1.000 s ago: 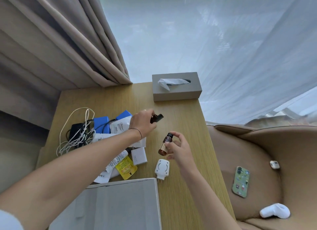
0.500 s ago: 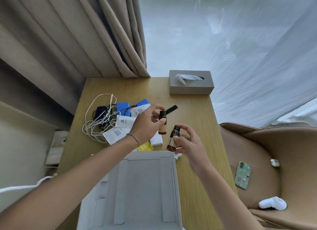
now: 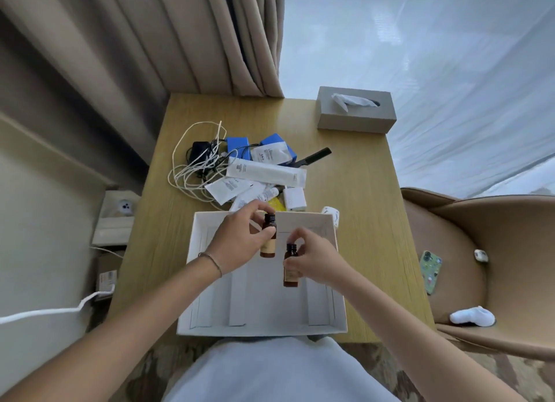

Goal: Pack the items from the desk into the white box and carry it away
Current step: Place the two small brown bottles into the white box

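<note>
Both hands hover over the open white box [image 3: 192, 284], which sits at the near edge of the table [image 3: 366, 209]. The left hand [image 3: 237, 245] has its grip closed around one small amber bottle [image 3: 268, 245], held upright above the box's far half. The right hand [image 3: 315, 262] pinches a second amber bottle [image 3: 290, 269] at its neck, just at four o'clock from the first. At twelve o'clock beyond the box lies a heap: white cables [image 3: 192, 173], blue boxes [image 3: 237, 146], a long white tube [image 3: 265, 173], a black comb [image 3: 313, 157]. A grey tissue box [image 3: 354, 113] stands at one o'clock.
</note>
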`<state>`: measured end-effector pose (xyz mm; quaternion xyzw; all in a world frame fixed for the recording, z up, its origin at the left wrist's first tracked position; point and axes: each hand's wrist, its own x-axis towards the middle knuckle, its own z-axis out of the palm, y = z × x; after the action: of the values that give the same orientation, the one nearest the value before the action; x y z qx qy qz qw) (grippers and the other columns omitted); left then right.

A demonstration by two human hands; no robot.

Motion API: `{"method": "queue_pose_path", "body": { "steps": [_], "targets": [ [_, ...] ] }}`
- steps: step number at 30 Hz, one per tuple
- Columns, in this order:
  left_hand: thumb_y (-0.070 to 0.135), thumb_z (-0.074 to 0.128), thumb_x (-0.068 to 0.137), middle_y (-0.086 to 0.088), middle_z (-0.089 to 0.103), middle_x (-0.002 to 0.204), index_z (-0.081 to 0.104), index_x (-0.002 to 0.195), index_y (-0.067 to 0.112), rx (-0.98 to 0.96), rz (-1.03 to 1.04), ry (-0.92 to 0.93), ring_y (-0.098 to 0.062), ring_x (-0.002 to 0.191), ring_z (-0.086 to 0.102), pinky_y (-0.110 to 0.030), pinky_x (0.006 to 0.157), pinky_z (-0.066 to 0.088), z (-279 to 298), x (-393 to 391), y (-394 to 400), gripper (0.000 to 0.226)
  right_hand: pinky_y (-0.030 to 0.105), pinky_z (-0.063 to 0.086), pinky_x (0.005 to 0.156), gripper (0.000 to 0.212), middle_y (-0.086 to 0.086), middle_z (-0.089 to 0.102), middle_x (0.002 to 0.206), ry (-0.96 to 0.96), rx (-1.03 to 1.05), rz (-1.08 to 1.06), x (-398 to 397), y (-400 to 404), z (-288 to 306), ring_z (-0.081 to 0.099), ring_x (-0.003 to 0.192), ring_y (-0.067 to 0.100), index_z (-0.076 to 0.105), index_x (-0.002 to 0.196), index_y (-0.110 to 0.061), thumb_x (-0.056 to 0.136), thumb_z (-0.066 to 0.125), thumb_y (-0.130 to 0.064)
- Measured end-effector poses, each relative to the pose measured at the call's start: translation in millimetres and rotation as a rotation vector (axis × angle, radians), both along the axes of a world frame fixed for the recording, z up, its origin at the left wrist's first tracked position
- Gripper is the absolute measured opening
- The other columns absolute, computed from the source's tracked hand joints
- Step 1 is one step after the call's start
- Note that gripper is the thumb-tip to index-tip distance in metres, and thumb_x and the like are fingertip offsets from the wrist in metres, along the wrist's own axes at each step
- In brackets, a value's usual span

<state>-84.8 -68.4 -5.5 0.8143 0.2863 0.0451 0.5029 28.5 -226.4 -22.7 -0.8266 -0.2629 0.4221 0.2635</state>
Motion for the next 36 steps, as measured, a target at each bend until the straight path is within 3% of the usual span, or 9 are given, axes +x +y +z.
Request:
{"method": "queue_pose_path", "body": {
  "steps": [10, 17, 23, 26, 31, 34, 36],
  "targets": [
    [0.027, 0.071, 0.085, 0.01, 0.065, 0.087, 0.061, 0.105, 0.034, 0.004, -0.053, 0.139, -0.016, 0.073, 0.065, -0.034, 0.073, 0.057, -31, -31, -13, 0.023, 0.035, 0.053, 0.066, 0.026, 0.005, 0.061, 0.095, -0.294, -0.473, 0.498, -33, 10, -49, 0.061, 0.086, 0.024, 0.054, 0.109, -0.014, 0.085, 0.064, -0.017],
    [0.027, 0.069, 0.085, 0.01, 0.065, 0.084, 0.059, 0.104, 0.032, 0.007, -0.098, 0.216, -0.008, 0.071, 0.062, -0.023, 0.066, 0.052, -48, -28, -19, 0.022, 0.032, 0.048, 0.064, 0.027, 0.003, 0.049, 0.081, -0.389, -0.57, 0.596, -38, 8, -59, 0.057, 0.082, 0.024, 0.057, 0.114, -0.01, 0.087, 0.058, -0.007],
    [0.027, 0.069, 0.083, 0.005, 0.066, 0.077, 0.06, 0.103, 0.029, 0.011, -0.137, 0.326, -0.015, 0.074, 0.063, -0.03, 0.069, 0.054, -66, -22, -36, 0.022, 0.033, 0.043, 0.067, 0.025, 0.01, 0.057, 0.105, -0.597, -0.574, 0.714, -42, 5, -59, 0.053, 0.082, 0.023, 0.062, 0.114, -0.011, 0.089, 0.061, -0.006],
    [0.026, 0.071, 0.081, 0.005, 0.064, 0.074, 0.06, 0.101, 0.027, -0.014, -0.166, 0.399, -0.016, 0.073, 0.064, -0.032, 0.067, 0.054, -77, -17, -45, 0.023, 0.033, 0.041, 0.066, 0.024, 0.009, 0.056, 0.106, -0.6, -0.548, 0.717, -42, 3, -55, 0.05, 0.08, 0.023, 0.062, 0.114, -0.012, 0.091, 0.06, -0.007],
    [0.027, 0.077, 0.077, 0.0, 0.065, 0.085, 0.056, 0.098, 0.024, 0.01, -0.247, 0.499, -0.02, 0.077, 0.063, -0.034, 0.069, 0.054, -93, -8, -58, 0.03, 0.032, 0.041, 0.055, 0.011, 0.004, 0.058, 0.084, -0.586, -0.41, 0.544, -33, 0, -32, 0.059, 0.074, 0.025, 0.064, 0.1, -0.014, 0.094, 0.058, -0.021],
    [0.03, 0.076, 0.078, -0.002, 0.065, 0.092, 0.055, 0.098, 0.023, 0.011, -0.269, 0.537, -0.021, 0.082, 0.062, -0.036, 0.071, 0.055, -100, -3, -65, 0.03, 0.033, 0.049, 0.064, 0.025, 0.009, 0.069, 0.1, -0.533, -0.321, 0.415, -24, -1, -19, 0.066, 0.088, 0.03, 0.066, 0.112, -0.014, 0.095, 0.054, -0.028],
    [0.032, 0.076, 0.079, 0.0, 0.064, 0.093, 0.052, 0.096, 0.026, 0.015, -0.286, 0.555, -0.019, 0.082, 0.06, -0.031, 0.063, 0.048, -105, -1, -68, 0.03, 0.033, 0.047, 0.071, 0.035, 0.008, 0.068, 0.116, -0.45, -0.237, 0.305, -17, -3, -14, 0.065, 0.101, 0.029, 0.062, 0.127, -0.018, 0.095, 0.054, -0.031]
  ]
}}
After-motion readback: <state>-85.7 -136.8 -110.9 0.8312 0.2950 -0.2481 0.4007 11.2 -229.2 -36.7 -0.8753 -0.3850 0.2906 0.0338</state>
